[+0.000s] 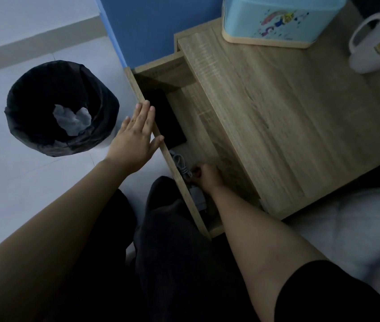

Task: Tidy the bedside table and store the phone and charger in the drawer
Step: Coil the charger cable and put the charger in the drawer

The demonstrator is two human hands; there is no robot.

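The wooden bedside table (277, 117) has its drawer (152, 126) pulled out to the left. A black phone (165, 117) lies flat inside the drawer at its far end. A grey charger cable (181, 166) is coiled in the drawer's near part, with its grey plug (197, 196) closer to me. My left hand (135, 135) rests flat with fingers apart against the outside of the drawer front. My right hand (207, 177) is down inside the drawer, fingers curled at the cable; whether it grips the cable is unclear.
On the tabletop stand a light blue tissue box (277, 19) at the back and a white mug (374, 40) at the far right. A bin with a black liner (61, 110) holding crumpled paper stands on the floor left of the drawer. White bedding (347, 228) lies at right.
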